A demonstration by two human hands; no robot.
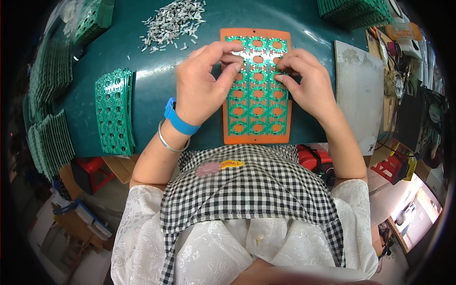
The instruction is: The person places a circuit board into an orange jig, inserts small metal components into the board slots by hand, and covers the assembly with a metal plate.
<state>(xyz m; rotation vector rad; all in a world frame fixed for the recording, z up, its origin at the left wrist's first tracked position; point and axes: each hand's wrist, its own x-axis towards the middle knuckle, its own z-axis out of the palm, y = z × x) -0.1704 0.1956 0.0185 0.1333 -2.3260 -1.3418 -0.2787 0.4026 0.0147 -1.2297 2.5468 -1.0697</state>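
Note:
A green circuit board panel (pixel 258 102) with rows of ring-shaped boards lies on an orange backing plate (pixel 256 140), directly in front of me. Over its upper left part is my left hand (pixel 206 78), thumb and fingers drawn together in a pinch. My right hand (pixel 308 84) is at the panel's upper right edge, its fingers curled and the thumb close to them. Whatever small thing either hand's fingertips hold is too small or hidden to make out. A blue wristband (pixel 179 118) and a metal bangle (pixel 170 142) circle my left wrist.
Small pale parts lie heaped (pixel 173 23) at the far left of the green table. A stack of green panels (pixel 113 111) stands left, with more stacks (pixel 50 71) beyond. A grey board (pixel 359 95) lies right, near tools and cables; another panel stack (pixel 354 12) is far right.

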